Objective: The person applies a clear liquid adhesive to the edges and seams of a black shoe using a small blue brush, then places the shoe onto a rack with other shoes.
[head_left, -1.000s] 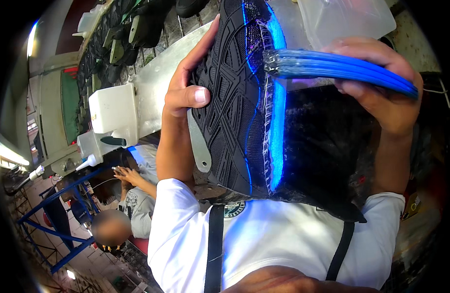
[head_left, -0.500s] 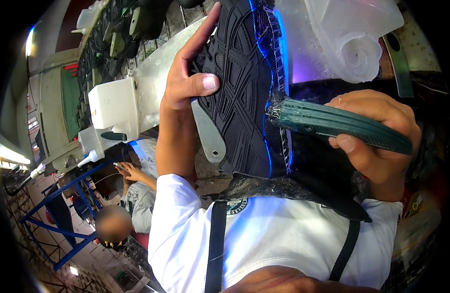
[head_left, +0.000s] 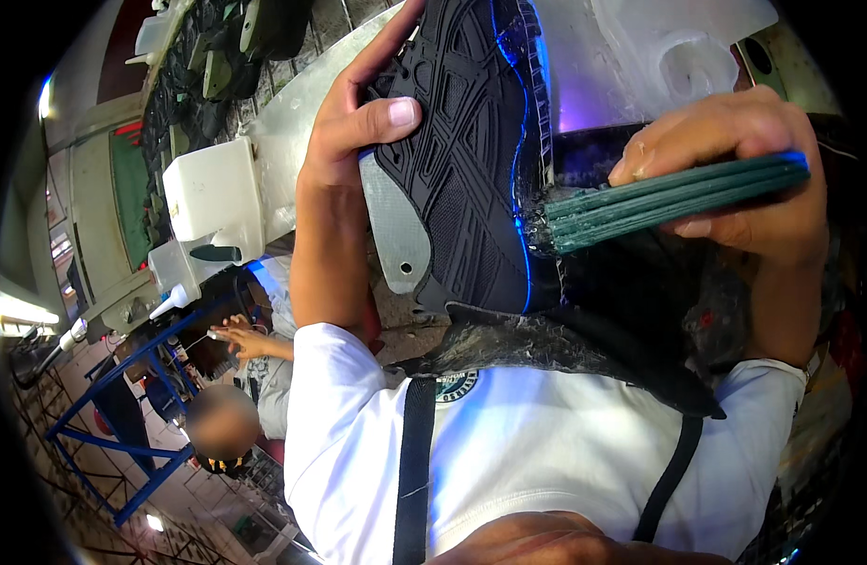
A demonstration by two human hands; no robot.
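My left hand (head_left: 363, 122) grips a black shoe upper (head_left: 461, 169) from its left side, the thumb laid over the moulded pattern. A grey plate with a small hole (head_left: 396, 226), likely part of a shoe last, juts out of the upper's opening below that thumb. Along the right edge of the upper run a glowing blue line and a stitched margin. My right hand (head_left: 735, 165) is closed around a green ridged brush (head_left: 669, 202). The brush's dark bristle end touches the stitched margin near the lower part of the upper.
White plastic bottles (head_left: 212, 193) stand on a metal surface (head_left: 287, 122) at left. A translucent container (head_left: 692, 66) lies at the upper right. More dark uppers on lasts (head_left: 202, 66) line the upper left. Another person (head_left: 264, 367) works at lower left beside a blue frame (head_left: 113, 433).
The brush has slid lower along the upper's edge, and its handle has swung upward with my right hand. The upper has shifted slightly. The other person's hand has moved.
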